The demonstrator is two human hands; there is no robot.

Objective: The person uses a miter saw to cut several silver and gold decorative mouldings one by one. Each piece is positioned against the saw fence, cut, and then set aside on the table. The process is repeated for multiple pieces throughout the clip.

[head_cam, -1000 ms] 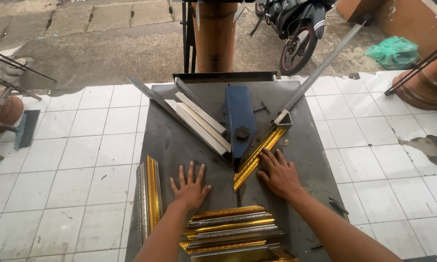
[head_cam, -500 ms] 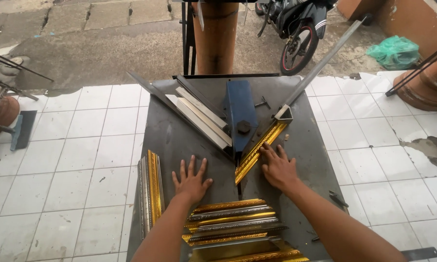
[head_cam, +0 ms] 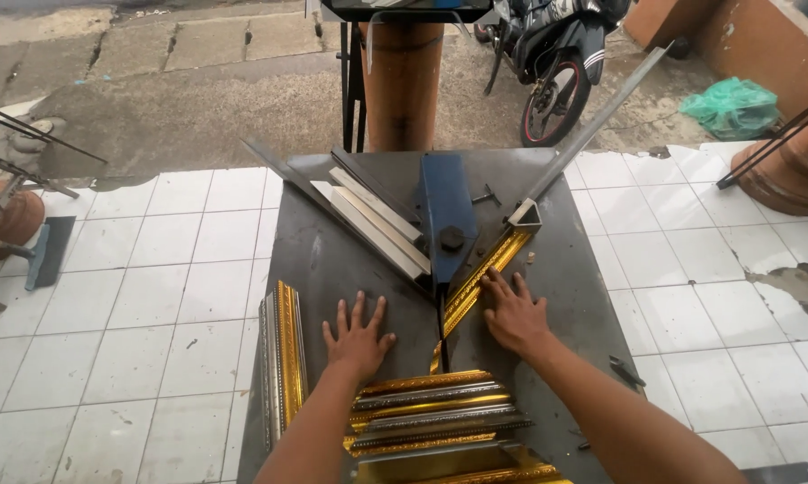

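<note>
Gold moulding strip point(head_cam: 477, 276) lies diagonally on the grey metal table point(head_cam: 319, 255), set against the right fence, its upper end just beside the blue cutter head point(head_cam: 446, 215). Right hand point(head_cam: 514, 315) presses flat on it — fingers spread. Left hand point(head_cam: 358, 336) rests flat on the table, fingers spread — near the stacked gold frame pieces point(head_cam: 431, 408).

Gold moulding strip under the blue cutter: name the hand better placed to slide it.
Probably the right hand: its fingers already rest on the gold moulding strip, while the left hand lies flat on the bare metal table.
</note>
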